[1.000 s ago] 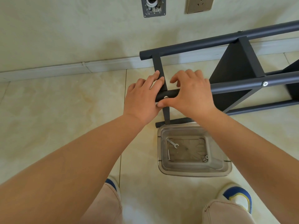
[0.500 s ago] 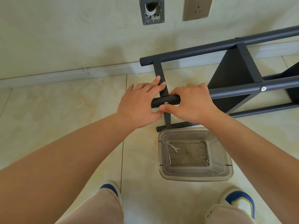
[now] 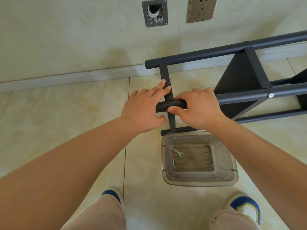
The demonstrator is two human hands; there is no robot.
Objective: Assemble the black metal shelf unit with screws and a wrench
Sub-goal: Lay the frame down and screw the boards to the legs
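I see the black shelf frame (image 3: 245, 75) lying sideways, its right end cut off. My right hand (image 3: 199, 108) grips its nearest tube (image 3: 171, 105); my left hand (image 3: 146, 110) rests open beside it.

A pale cream wall (image 3: 74, 39) with a faintly mottled finish fills the upper part of the view. Two fittings sit on it near the top: a grey square box (image 3: 154, 13) left open, with what looks like coiled white cable inside, and to its right a brass-coloured power socket (image 3: 201, 9). A light skirting board (image 3: 66, 78) runs along the foot of the wall. Below it lies a floor (image 3: 58, 113) of glossy beige tiles with soft marbling, divided by thin dark grout lines. The light is even and bright, with only soft shadows on the wall.
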